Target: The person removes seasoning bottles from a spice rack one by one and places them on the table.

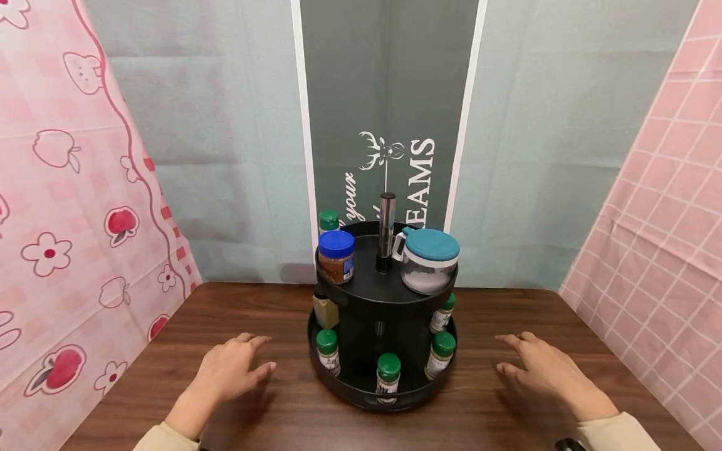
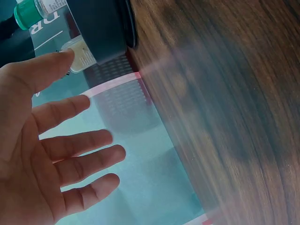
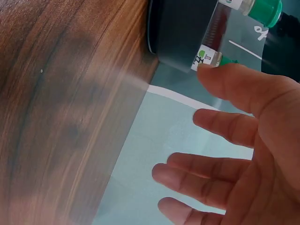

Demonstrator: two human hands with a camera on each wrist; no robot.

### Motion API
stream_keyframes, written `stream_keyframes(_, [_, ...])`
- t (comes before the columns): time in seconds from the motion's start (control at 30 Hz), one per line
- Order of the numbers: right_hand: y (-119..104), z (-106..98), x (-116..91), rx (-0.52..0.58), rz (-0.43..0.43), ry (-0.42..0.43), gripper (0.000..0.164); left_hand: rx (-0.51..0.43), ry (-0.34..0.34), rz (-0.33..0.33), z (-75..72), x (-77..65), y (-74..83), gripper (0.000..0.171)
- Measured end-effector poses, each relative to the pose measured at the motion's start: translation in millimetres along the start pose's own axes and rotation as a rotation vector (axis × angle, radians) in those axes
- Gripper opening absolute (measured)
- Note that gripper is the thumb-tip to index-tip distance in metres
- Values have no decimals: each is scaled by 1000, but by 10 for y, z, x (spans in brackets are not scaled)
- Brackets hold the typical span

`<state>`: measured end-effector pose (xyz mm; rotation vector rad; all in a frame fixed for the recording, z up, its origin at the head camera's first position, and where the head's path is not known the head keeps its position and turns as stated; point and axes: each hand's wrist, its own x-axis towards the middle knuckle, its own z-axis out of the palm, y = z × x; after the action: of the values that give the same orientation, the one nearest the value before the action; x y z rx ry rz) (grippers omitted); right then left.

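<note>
A black two-tier round rack (image 1: 361, 393) stands on the wooden table between my hands. On its upper tier are a blue-lidded jar (image 1: 336, 255) of brown powder, a clear jar with a teal lid (image 1: 430, 260) and white contents, and, partly hidden, a green-capped bottle (image 1: 329, 220). Several green-capped spice bottles, one a front bottle (image 1: 388, 377), stand around the lower tier. My left hand (image 1: 227, 369) is held left of the rack, fingers spread and holding nothing. On the other side, my right hand (image 1: 544, 371) is likewise spread, apart from the rack.
The brown wooden table (image 1: 372, 432) reaches back to a grey-green curtain (image 1: 225, 156) with white print in the middle. Pink patterned cloth (image 1: 62, 207) hangs at the left, and pink checked cloth (image 1: 654, 207) at the right. A chrome post (image 1: 387, 225) rises from the rack's centre.
</note>
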<state>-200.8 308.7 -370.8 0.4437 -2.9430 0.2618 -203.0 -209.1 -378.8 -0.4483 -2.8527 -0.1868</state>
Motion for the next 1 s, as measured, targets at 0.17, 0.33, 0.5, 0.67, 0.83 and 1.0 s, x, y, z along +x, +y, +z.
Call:
stream_keyframes(0.17, [12, 3, 3, -4, 7, -41, 51, 18, -23, -7, -8, -6, 1, 47])
stream_keyframes(0.33, [36, 8, 11, 2, -9, -51, 53, 16, -23, -15, 4, -11, 6, 47])
stream_keyframes(0.5, [52, 3, 11, 14, -19, -40, 53, 5, -32, -16, 13, 19, 27, 48])
stream_keyframes(0.67, [34, 5, 13, 27, -17, -33, 54, -36, -17, -14, 13, 62, 71, 46])
stream_keyframes(0.83, [-6, 10, 35, 56, -16, -58, 57, -120, -25, -29, 36, 97, 123, 42])
stream_keyframes(1.0, [-60, 24, 68, 102, -44, -62, 58, -208, -39, -46, 69, 171, 169, 39])
